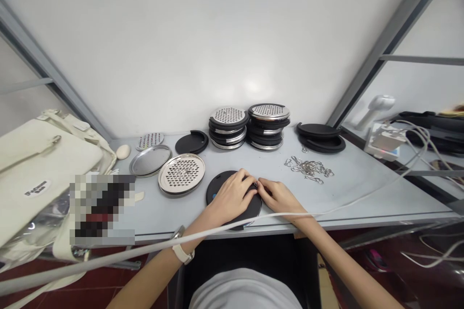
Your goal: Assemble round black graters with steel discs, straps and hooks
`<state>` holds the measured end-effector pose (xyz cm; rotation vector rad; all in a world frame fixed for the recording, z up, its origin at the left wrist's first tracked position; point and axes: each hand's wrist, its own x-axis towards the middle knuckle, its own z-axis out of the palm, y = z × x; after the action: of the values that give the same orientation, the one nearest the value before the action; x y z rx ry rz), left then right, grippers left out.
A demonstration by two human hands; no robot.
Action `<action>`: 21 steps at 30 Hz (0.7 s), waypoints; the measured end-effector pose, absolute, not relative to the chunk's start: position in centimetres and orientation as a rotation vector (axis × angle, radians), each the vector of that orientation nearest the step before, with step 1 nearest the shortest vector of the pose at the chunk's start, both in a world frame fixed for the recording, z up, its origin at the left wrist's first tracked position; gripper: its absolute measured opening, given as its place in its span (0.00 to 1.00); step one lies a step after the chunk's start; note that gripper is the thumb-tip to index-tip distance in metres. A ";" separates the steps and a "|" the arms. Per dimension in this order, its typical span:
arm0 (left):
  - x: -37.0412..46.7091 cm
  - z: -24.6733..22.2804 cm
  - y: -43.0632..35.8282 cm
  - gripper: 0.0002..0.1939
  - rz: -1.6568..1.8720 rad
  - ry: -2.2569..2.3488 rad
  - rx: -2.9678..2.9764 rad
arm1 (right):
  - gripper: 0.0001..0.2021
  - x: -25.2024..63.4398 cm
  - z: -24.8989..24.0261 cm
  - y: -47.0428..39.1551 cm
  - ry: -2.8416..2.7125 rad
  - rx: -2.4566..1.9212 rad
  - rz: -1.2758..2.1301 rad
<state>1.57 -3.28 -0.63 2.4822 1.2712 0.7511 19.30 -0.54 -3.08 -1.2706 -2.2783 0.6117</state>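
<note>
A round black cover (216, 183) lies on the table close to its front edge, with a thin metallic rim showing at its lower right. My left hand (234, 195) rests over it, fingers bent and closed against its upper right part. At that side of the cover, my right hand (277, 195) pinches with thumb and forefinger. A small shiny bit shows at those fingertips, too small to name. Left of the cover sits a round metal grater plate (183, 174). To the right lies a loose pile of metal snap hooks (310, 167).
Two stacks of black-rimmed graters (228, 128) (268, 125) stand near the wall. Black covers (319, 137) lie at right, another cover (191, 142) at left beside a plain metal disc (150, 160). A white cable (145, 250) crosses before my arms. A cream bag (47, 164) occupies the left.
</note>
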 end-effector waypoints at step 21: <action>1.6 -0.5 -3.2 0.09 0.747 1.259 2.492 | 0.15 19.3 -3.4 -0.5 -2.273 -1.267 0.600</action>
<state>1.61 -3.21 -0.48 2.4918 1.2591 0.7465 19.29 -0.47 -3.40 -1.2667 -2.2732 0.6002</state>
